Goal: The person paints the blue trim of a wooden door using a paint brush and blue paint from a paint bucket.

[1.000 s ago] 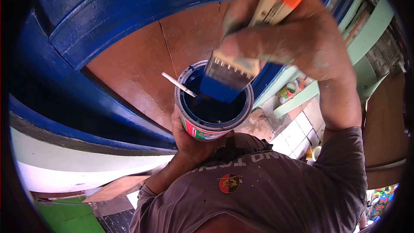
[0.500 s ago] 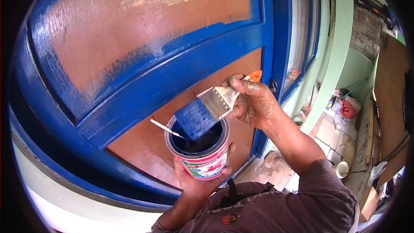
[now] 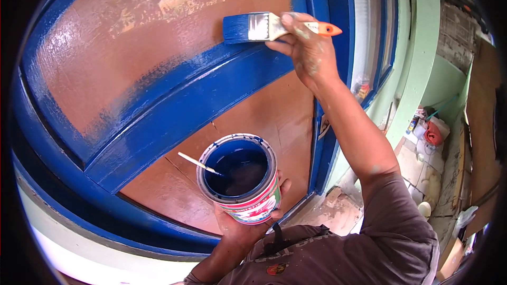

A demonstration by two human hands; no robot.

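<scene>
My right hand (image 3: pixel 309 50) grips a wide paintbrush (image 3: pixel 259 27) with an orange-tipped handle. Blue paint covers its bristles, which lie against or just over the lower right of the upper brown panel (image 3: pixel 121 42). That panel has blue paint around its edges and pale patches near the top. Below, my left hand (image 3: pixel 248 230) is wrapped round a paint can (image 3: pixel 256 208), tilted with its opening in view. Dark blue paint is inside, and a white stick (image 3: pixel 198 163) leans over the rim.
The blue door frame (image 3: pixel 158 119) surrounds a lower brown panel (image 3: pixel 285 111). On the right stand a window (image 3: pixel 367 26) and a pale green post (image 3: pixel 425 47). Farther right, a red item (image 3: pixel 433 133), a white cup (image 3: pixel 424 209) and boards lie about the tiled floor.
My right hand has lifted the brush out of the can's opening and moved it up to the upper panel. The can, still in my left hand, now shows its inside more fully.
</scene>
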